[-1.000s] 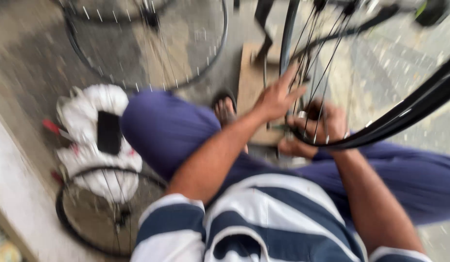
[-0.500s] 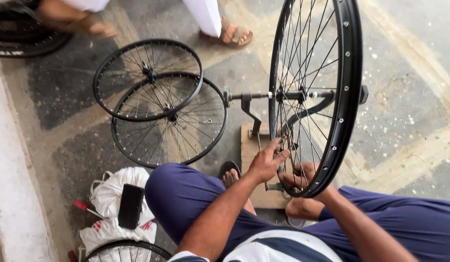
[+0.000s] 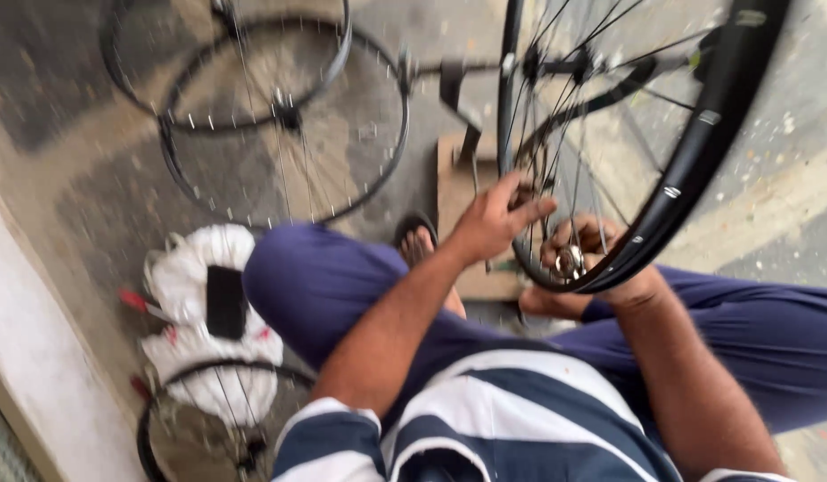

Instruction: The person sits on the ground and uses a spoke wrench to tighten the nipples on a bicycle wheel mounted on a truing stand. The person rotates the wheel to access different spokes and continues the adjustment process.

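While the left hand (image 3: 494,219) rests with spread fingers on the spokes of the upright wheel (image 3: 690,170) at its 6 o'clock, the right hand (image 3: 583,254) pinches a small silver tool (image 3: 570,261), which I think may slip and round the nipple.

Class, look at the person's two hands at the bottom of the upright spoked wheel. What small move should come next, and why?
Probably a slight turn of the small metal tool held in the right hand at the rim of the upright wheel. The left hand already steadies the spokes beside it, fingers spread, so the wheel looks braced for an adjustment there.
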